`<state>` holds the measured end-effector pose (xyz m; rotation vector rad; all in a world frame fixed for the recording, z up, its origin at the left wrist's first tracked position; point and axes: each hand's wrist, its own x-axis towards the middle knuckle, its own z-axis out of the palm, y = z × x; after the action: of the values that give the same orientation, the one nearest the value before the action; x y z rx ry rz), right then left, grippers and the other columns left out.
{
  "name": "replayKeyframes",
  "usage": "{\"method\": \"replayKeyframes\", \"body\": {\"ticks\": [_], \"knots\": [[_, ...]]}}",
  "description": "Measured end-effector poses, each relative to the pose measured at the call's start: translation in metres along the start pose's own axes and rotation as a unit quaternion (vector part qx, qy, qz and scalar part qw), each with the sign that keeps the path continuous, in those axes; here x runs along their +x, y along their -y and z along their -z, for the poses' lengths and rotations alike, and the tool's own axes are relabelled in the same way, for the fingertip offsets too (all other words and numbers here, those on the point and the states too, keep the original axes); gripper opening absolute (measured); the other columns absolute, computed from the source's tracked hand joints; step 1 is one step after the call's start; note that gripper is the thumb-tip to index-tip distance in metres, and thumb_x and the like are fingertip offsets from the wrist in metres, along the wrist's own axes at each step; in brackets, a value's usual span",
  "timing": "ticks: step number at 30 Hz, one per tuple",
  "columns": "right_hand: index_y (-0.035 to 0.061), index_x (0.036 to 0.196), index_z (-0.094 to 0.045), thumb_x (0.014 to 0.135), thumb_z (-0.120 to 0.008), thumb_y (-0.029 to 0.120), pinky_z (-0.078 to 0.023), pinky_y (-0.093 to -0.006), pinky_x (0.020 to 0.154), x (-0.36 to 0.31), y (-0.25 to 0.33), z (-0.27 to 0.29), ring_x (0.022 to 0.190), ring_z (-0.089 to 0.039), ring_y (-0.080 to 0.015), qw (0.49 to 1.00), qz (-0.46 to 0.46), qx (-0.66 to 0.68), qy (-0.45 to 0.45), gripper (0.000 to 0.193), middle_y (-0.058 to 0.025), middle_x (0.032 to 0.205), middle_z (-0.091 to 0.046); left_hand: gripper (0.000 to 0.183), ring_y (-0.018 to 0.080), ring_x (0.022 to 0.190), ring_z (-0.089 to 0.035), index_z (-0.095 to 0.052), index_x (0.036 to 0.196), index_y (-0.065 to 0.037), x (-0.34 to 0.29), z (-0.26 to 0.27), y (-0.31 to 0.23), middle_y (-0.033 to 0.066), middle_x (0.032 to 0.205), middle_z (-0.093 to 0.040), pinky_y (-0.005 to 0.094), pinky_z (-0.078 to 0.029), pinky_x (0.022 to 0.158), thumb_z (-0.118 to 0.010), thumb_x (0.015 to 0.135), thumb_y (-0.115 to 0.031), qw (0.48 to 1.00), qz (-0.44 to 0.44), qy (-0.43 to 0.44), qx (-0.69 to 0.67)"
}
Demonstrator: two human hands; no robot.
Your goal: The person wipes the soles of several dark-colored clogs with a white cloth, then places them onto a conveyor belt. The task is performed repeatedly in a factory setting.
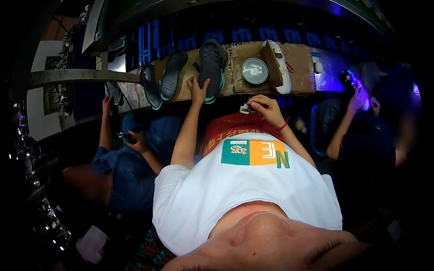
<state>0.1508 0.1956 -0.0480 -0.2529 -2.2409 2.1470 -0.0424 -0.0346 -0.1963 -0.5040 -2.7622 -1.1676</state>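
My left hand (199, 90) is closed on the heel end of a dark grey clog (210, 65) with holes in its upper and a teal sole edge. The clog lies toe away on the cardboard-covered bench. In front of my lap, my right hand (267, 110) pinches a small whitish piece (244, 109) with a dark part; its exact kind is unclear. Left of the held clog lie another dark clog (173, 74) and a smaller-looking one (149, 86), both teal-edged. A round tub (255, 71) with pale contents stands in a cardboard box (271, 67) beyond my right hand.
A white sole-shaped piece (284, 72) and a red-handled tool (290, 67) lie right of the box. A metal bar (86, 77) crosses at left. Co-workers sit on both sides; the left one holds a dark bottle-like object (128, 137), the right one a blue-lit shoe (359, 90).
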Motion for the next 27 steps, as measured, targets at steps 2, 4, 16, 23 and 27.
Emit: {"method": "replayKeyframes", "body": {"ticks": [2, 4, 16, 23, 27], "knots": [[0.0008, 0.095, -0.07, 0.086, -0.063, 0.011, -0.047, -0.0263, 0.08, -0.001, -0.001, 0.001, 0.09, -0.061, -0.0159, 1.0, -0.01, -0.003, -0.004, 0.015, -0.0088, 0.095, -0.066, 0.056, 0.0376, 0.101, -0.052, -0.052, 0.115, 0.005, -0.002, -0.001, 0.005, 0.0235, 0.108, -0.054, 0.0411, -0.041, 0.089, -0.063, 0.087, -0.042, 0.992, 0.067, 0.041, -0.103], [0.001, 0.095, -0.07, 0.086, -0.063, 0.011, -0.047, -0.0266, 0.081, -0.001, -0.001, 0.0, 0.09, -0.061, -0.0163, 1.0, -0.022, 0.003, -0.006, 0.015, -0.009, 0.095, -0.066, 0.053, 0.0379, 0.101, -0.053, -0.053, 0.113, 0.005, -0.002, -0.003, 0.018, 0.0234, 0.108, -0.054, 0.0408, -0.041, 0.089, -0.061, 0.088, -0.041, 0.965, 0.132, 0.102, -0.201], [0.0001, 0.094, -0.07, 0.086, -0.063, 0.01, -0.047, -0.0268, 0.08, 0.004, -0.002, -0.008, 0.089, -0.061, -0.0168, 0.999, -0.03, 0.015, 0.015, 0.015, -0.0091, 0.094, -0.066, 0.044, 0.0369, 0.106, -0.046, -0.05, 0.115, 0.005, -0.041, -0.054, -0.021, 0.0213, 0.115, -0.049, 0.0423, -0.038, 0.089, -0.052, 0.094, -0.035, 0.96, 0.214, -0.049, -0.175], [0.0005, 0.095, -0.07, 0.086, -0.063, 0.011, -0.046, -0.0267, 0.08, 0.006, -0.004, -0.008, 0.088, -0.062, -0.0173, 0.999, -0.042, -0.001, 0.015, 0.015, -0.0092, 0.093, -0.067, 0.046, 0.0338, 0.086, -0.061, -0.059, 0.103, 0.004, -0.01, -0.022, -0.016, 0.0193, 0.093, -0.063, 0.0408, -0.047, 0.078, -0.068, 0.083, -0.036, 0.968, 0.125, 0.066, -0.205], [0.0004, 0.095, -0.07, 0.086, -0.062, 0.012, -0.046, -0.0266, 0.08, 0.01, -0.007, -0.01, 0.088, -0.061, -0.017, 0.999, -0.01, -0.021, 0.026, 0.016, -0.0089, 0.094, -0.067, 0.049, 0.0312, 0.085, -0.065, -0.061, 0.108, 0.002, 0.009, -0.014, -0.02, 0.018, 0.096, -0.066, 0.0391, -0.05, 0.076, -0.072, 0.08, -0.036, 0.951, 0.143, 0.123, -0.244]]}}
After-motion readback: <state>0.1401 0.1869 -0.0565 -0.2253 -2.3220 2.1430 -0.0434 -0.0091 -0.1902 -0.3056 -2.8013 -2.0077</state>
